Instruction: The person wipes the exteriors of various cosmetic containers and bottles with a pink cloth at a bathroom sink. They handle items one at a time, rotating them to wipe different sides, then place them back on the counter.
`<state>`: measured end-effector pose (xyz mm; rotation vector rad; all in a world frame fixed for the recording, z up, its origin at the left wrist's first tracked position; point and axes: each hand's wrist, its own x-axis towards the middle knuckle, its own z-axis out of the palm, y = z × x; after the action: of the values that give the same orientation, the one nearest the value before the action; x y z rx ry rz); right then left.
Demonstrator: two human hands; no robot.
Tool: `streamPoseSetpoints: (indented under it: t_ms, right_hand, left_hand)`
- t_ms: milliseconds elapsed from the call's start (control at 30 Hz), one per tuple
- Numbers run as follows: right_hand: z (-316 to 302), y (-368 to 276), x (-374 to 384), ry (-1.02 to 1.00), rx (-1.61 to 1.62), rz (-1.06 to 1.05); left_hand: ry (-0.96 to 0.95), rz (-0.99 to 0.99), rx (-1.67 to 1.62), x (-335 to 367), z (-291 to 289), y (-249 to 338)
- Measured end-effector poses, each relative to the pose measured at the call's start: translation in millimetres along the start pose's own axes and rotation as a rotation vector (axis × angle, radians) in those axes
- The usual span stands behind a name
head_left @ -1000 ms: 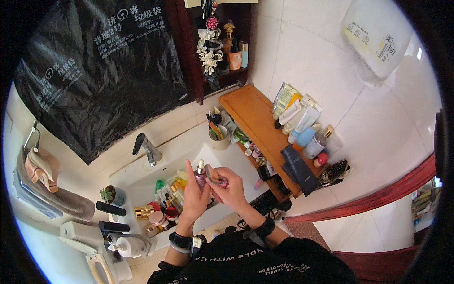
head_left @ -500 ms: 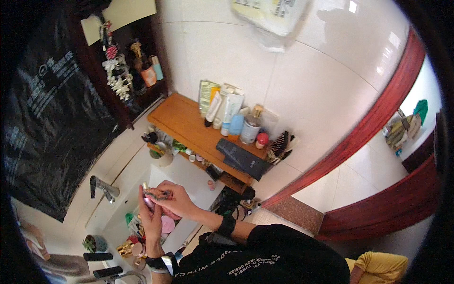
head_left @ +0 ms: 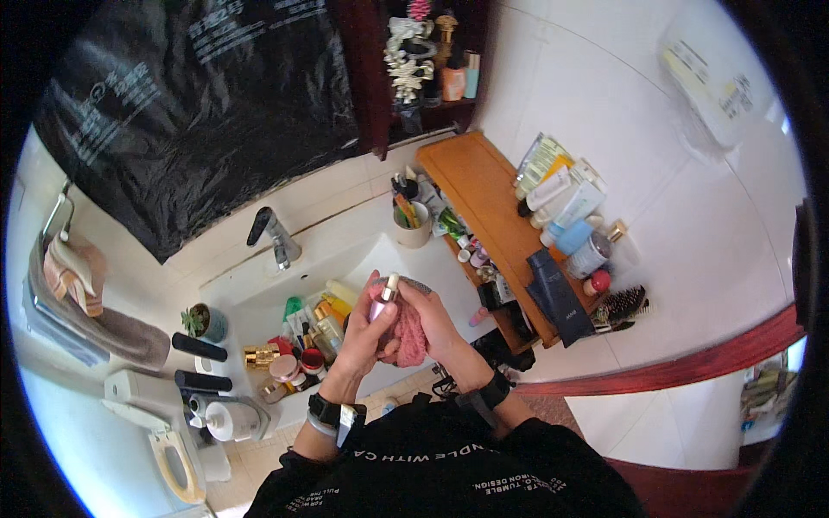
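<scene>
Over the white washbasin (head_left: 259, 315) my two hands are close together. My left hand (head_left: 361, 343) is closed around a small pinkish dropper bottle (head_left: 380, 304) with a silver collar and pale bulb, held upright. A pink fluffy cloth (head_left: 409, 335) with a grey edge is bunched in my right hand (head_left: 439, 326), against the bottle's side. The bottle's lower part is hidden by fingers and cloth. Nearest to my left hand, a red-lidded jar (head_left: 312, 359) and a yellow bottle (head_left: 329, 326) lie among several cosmetics in the basin.
A faucet (head_left: 281, 246) rises behind the basin, with a brush cup (head_left: 412, 226) to its right. A wooden shelf (head_left: 484, 186) carries tubes and bottles; a dark tube (head_left: 561, 298) lies near its end. At left are a potted succulent (head_left: 200, 321), a pump bottle (head_left: 231, 420) and hanging towels (head_left: 121, 324).
My view has swung, so the basin and hands appear farther right. The pink cloth now shows plainly in my right hand; the dropper bottle stays in my left.
</scene>
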<state>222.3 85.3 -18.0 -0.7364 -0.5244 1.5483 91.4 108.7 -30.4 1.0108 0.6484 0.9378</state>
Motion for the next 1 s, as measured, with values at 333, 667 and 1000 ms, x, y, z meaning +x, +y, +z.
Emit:
streamPoseSetpoints:
  t_ms: [333, 667, 1000]
  right_hand:
    - [-2, 27, 6, 0.069, -0.676, -0.353]
    - [-2, 21, 1, -0.188, -0.724, -0.389]
    - [10, 33, -3, -0.051, -0.712, -0.463]
  left_hand:
    - [0.210, -0.166, -0.438, 10, -10, 3]
    - [0.097, -0.068, -0.818, 12, -17, 6]
    - [0.084, -0.053, -1.004, 8, -18, 8]
